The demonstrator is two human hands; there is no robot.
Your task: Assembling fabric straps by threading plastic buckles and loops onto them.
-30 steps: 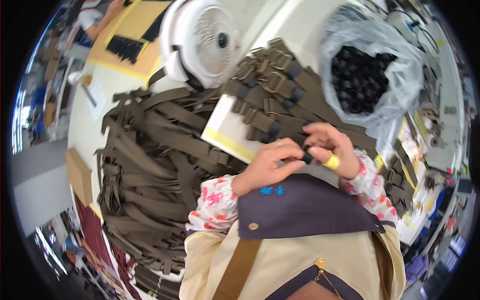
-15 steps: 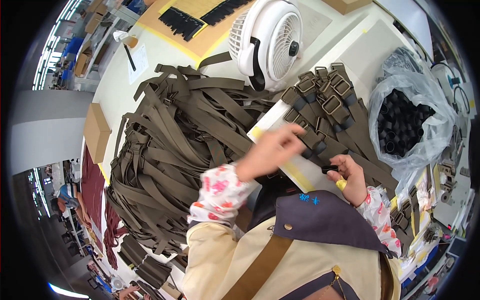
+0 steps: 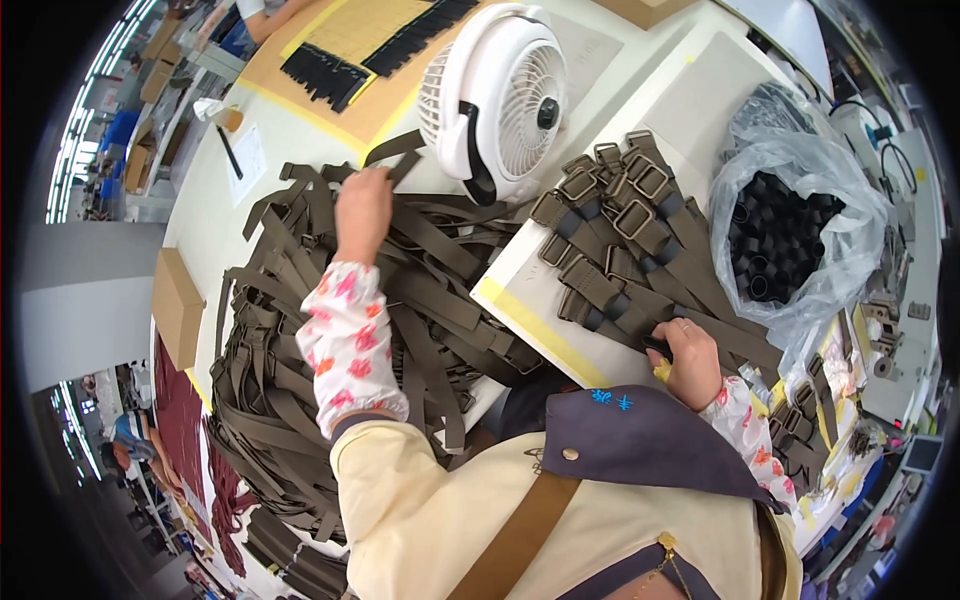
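My left hand is at the far side of a large pile of olive-brown webbing straps, its fingers closed on one strap whose end sticks out past them. Above the white board's near edge, my right hand pinches a small black loop. Beside it, a bundle of straps with metal buckles lies fanned on the board, and dark bands show around several of them. To the right, a clear plastic bag holds many black loops.
A white fan stands just beyond the pile. The white board has yellow tape along its edge. Black strips lie on a tan sheet farther back. A cardboard box stands at the left, and a person's arm reaches in at the far edge.
My left hand has swung from the board's edge to the far left over the pile and closed on a strap. My right hand stays by the board with the black loop.
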